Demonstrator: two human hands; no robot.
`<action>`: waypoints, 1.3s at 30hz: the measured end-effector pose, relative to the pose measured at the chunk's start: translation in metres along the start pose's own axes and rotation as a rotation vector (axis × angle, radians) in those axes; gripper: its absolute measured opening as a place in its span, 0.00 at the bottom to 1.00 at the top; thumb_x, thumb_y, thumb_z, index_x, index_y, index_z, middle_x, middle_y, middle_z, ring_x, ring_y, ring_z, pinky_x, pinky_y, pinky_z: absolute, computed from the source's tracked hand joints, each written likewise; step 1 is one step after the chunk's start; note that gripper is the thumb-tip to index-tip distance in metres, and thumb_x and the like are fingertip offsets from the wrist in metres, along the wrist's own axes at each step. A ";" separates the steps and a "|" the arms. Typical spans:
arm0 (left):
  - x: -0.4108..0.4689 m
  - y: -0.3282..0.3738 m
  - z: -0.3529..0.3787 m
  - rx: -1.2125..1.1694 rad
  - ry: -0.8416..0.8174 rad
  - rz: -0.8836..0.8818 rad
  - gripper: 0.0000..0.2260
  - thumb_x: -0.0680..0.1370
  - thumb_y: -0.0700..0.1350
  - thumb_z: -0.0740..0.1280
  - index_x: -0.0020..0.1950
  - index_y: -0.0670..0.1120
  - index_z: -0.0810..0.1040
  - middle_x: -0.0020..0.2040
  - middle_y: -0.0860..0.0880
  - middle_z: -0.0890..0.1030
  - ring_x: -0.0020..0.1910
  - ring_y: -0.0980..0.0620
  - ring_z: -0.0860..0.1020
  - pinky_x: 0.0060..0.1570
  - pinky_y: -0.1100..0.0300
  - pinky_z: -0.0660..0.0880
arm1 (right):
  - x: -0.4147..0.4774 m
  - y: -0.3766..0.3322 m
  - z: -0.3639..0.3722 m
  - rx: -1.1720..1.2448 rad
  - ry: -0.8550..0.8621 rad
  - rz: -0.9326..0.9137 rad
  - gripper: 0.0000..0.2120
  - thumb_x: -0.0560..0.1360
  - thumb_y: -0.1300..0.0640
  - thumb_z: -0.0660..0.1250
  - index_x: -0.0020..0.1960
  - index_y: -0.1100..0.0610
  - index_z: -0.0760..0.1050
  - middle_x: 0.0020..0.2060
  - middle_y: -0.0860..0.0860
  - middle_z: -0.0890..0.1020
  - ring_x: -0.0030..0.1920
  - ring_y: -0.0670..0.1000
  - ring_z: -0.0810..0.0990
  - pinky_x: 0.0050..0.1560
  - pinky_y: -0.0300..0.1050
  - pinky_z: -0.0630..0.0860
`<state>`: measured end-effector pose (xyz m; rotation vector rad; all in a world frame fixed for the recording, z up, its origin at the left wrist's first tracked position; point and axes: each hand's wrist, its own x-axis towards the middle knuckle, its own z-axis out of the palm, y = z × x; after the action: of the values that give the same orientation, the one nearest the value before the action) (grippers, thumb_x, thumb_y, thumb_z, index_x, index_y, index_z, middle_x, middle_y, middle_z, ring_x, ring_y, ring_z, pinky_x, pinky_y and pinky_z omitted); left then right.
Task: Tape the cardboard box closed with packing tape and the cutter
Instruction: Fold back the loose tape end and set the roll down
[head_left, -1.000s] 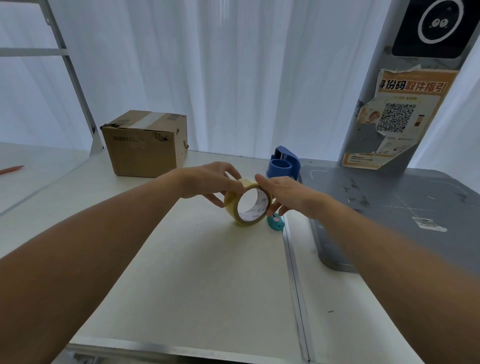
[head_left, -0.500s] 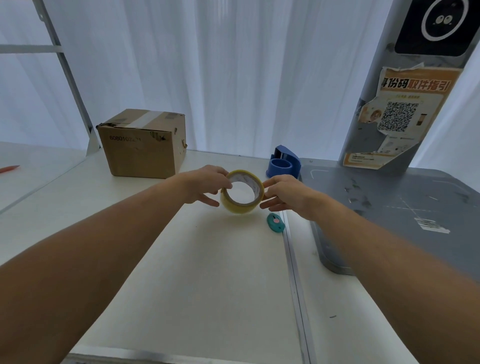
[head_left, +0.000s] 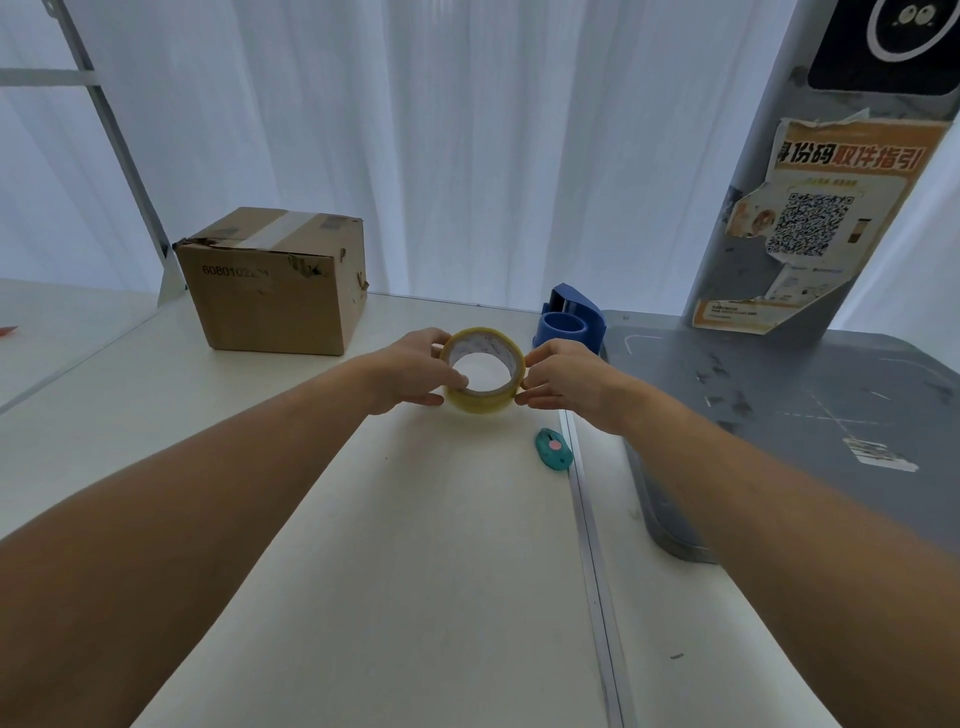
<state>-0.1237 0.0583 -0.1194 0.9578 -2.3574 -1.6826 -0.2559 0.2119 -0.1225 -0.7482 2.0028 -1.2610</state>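
A yellowish roll of packing tape (head_left: 485, 402) is held above the white table, its hole tilted toward me. My left hand (head_left: 415, 369) grips its left rim with thumb and fingers. My right hand (head_left: 563, 376) pinches its right rim. A small teal cutter (head_left: 553, 449) lies on the table below my right hand, untouched. The brown cardboard box (head_left: 275, 291) stands at the back left, flaps down, with an old strip of tape across its top.
A blue tape dispenser (head_left: 569, 322) stands just behind the roll. A grey platform (head_left: 805, 405) with a post and a poster fills the right side. A metal seam (head_left: 592, 545) runs down the white table (head_left: 415, 571). White curtains hang behind.
Both hands have lifted the tape roll off the table and tilted it flatter, moving it away from the cutter, which now lies uncovered. The box has not moved.
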 end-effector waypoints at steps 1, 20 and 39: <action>0.002 0.000 -0.001 -0.004 -0.015 0.006 0.28 0.76 0.36 0.72 0.74 0.47 0.67 0.65 0.47 0.74 0.65 0.44 0.76 0.62 0.48 0.78 | 0.002 0.000 0.000 0.011 0.005 0.005 0.10 0.77 0.68 0.64 0.57 0.60 0.73 0.51 0.58 0.81 0.49 0.58 0.85 0.48 0.45 0.82; 0.062 0.005 0.007 -0.004 0.085 0.073 0.25 0.72 0.35 0.75 0.63 0.46 0.67 0.60 0.44 0.76 0.59 0.45 0.78 0.62 0.45 0.78 | 0.058 -0.007 -0.012 0.087 0.169 -0.018 0.14 0.75 0.72 0.60 0.54 0.56 0.71 0.58 0.60 0.77 0.55 0.59 0.81 0.56 0.51 0.81; 0.109 0.010 0.020 0.149 0.206 0.083 0.24 0.70 0.45 0.79 0.62 0.41 0.76 0.57 0.43 0.79 0.58 0.42 0.79 0.58 0.46 0.79 | 0.087 0.008 -0.016 -0.023 0.134 -0.005 0.15 0.68 0.66 0.64 0.53 0.56 0.75 0.56 0.55 0.74 0.60 0.56 0.73 0.64 0.53 0.76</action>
<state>-0.2234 0.0186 -0.1480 0.9880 -2.3741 -1.3258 -0.3240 0.1587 -0.1432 -0.6955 2.1268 -1.3246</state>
